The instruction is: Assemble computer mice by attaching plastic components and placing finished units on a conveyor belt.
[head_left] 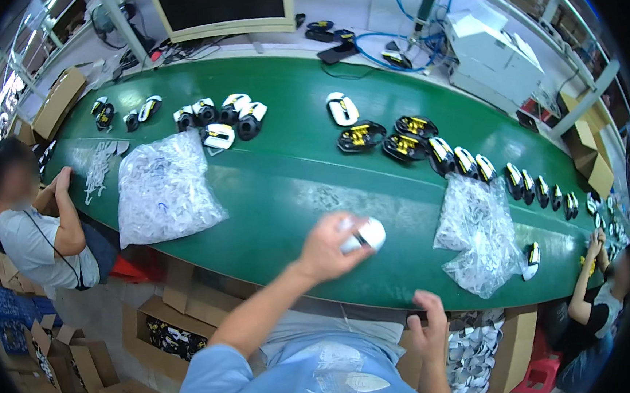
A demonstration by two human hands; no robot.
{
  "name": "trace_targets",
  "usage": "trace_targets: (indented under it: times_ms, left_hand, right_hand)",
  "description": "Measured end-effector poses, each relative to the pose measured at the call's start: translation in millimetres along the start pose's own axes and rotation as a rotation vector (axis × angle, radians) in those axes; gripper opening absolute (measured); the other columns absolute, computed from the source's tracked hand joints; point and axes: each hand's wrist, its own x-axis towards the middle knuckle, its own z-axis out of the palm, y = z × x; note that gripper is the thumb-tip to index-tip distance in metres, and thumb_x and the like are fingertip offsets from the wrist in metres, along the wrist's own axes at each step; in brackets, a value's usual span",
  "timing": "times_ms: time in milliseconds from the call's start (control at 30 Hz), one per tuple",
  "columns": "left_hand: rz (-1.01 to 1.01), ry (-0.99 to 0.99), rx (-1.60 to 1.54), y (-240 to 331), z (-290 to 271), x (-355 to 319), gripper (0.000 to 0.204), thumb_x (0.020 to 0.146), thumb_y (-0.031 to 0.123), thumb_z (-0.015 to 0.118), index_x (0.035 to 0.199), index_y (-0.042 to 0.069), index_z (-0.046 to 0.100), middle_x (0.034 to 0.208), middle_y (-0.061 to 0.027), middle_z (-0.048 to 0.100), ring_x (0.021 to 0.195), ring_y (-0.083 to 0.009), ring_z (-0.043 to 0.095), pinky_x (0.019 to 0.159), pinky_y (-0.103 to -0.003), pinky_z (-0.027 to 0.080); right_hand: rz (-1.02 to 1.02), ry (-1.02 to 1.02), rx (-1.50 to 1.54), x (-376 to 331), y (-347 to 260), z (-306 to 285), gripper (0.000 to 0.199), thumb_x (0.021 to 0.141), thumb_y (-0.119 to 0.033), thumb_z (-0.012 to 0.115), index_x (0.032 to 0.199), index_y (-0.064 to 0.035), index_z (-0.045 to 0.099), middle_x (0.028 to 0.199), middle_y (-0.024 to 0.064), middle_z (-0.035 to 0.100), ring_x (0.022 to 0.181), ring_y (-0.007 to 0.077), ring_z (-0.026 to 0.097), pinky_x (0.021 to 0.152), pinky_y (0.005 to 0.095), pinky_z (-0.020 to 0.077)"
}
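Resting in the left hand's [327, 248] grip, a white mouse shell [366, 234].

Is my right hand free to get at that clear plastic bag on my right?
Probably yes: the right hand hangs empty at the green table edge, and the clear bag lies just beyond with nothing between.

Sleeve: you are wearing a light blue short sleeve on your left arm.
Hands: left hand [329, 248] and right hand [430, 327] are showing bare.
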Motion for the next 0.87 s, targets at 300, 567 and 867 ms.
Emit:
trace_targets:
  times_ms: [300, 567, 867]
  left_hand:
    - [-0.119, 0.231, 0.659, -68, -17, 87, 0.089, 0.097, 0.059, 0.072, 0.161, 0.002, 0.049, 0.166, -0.0397, 0.034, 0.156, -0.0537, 0.03, 0.127, -0.061, 0.024]
    - [-0.172, -0.147, 0.595, -24, 14, 17, 0.08, 0.099, 0.058, 0.069, 0.158, 0.007, 0.055, 0.171, -0.033, 0.033, 0.16, -0.0488, 0.029, 0.13, -0.061, 0.02]
    - [-0.146, -0.289, 0.679, -8, -8, -27, 0.085, 0.097, 0.059, 0.071, 0.162, 0.009, 0.05, 0.173, -0.0287, 0.033, 0.161, -0.0492, 0.026, 0.132, -0.062, 0.018]
  right_hand:
    - [-0.045, -0.278, 0.041, -28, -12, 30, 0.028, 0.09, -0.016, 0.084, 0.117, -0.0091, 0.08, 0.108, 0.0092, 0.078, 0.1, 0.0306, 0.073, 0.086, 0.0421, 0.0576]
    - [-0.312, -0.554, 0.055, 10, -16, 61, 0.03, 0.095, -0.027, 0.082, 0.121, -0.0132, 0.078, 0.112, 0.0044, 0.076, 0.101, 0.0267, 0.07, 0.089, 0.041, 0.0551]
    - [-0.314, -0.569, 0.074, 12, 1, 65, 0.034, 0.096, -0.03, 0.08, 0.126, -0.013, 0.079, 0.107, 0.0037, 0.078, 0.099, 0.0243, 0.072, 0.089, 0.0399, 0.0557]
